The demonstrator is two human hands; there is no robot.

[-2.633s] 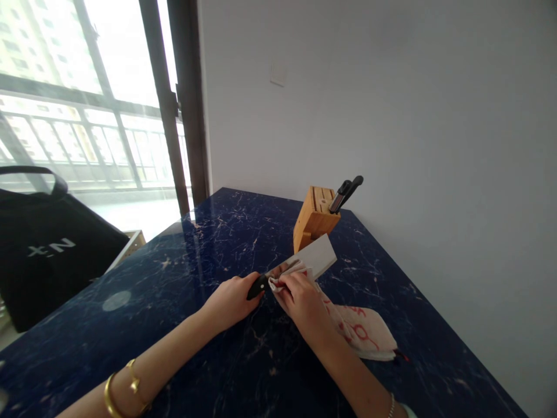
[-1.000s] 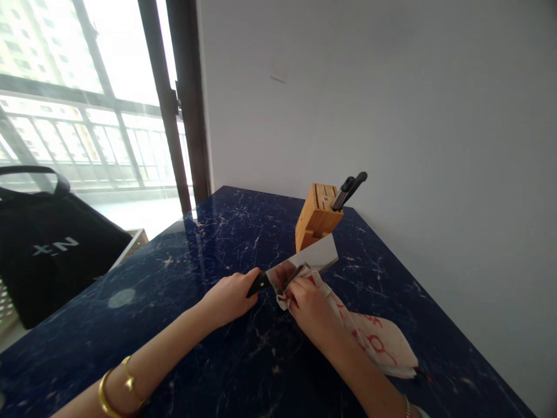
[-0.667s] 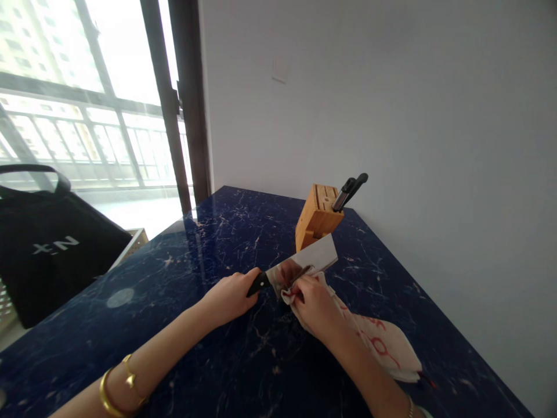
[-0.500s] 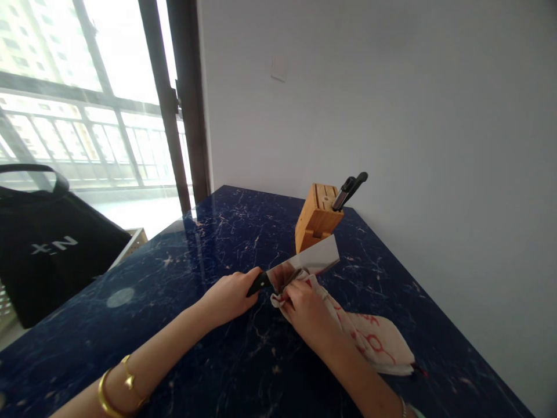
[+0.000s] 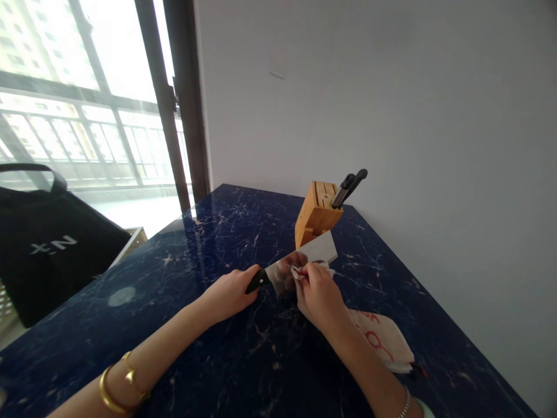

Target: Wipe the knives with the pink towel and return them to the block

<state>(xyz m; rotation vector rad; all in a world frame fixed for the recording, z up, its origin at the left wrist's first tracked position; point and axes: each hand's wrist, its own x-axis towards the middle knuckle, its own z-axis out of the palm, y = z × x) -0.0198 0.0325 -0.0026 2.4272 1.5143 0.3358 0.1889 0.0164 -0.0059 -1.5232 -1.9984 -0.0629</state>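
Observation:
My left hand (image 5: 235,293) is wrapped round the black handle of a cleaver (image 5: 319,247), whose broad shiny blade points up and to the right. Bunched in the closed fingers of my right hand (image 5: 319,296) is a pale cloth (image 5: 299,271), pressed against the blade's face near its middle. Past my right forearm lies a light fabric piece with red markings (image 5: 383,337); my arm hides whether it joins the cloth. Just behind the blade tip stands a wooden knife block (image 5: 317,212) with black-handled tools (image 5: 350,188) in its slots.
All this is on a dark blue marbled table (image 5: 183,348). A white wall (image 5: 391,116) runs along its back and right side. On the left, a black bag (image 5: 56,249) stands beside the table, near a window with a railing.
My right hand has slid the cloth right and slightly up along the blade, toward its tip. The left hand's grip on the cleaver stays nearly the same.

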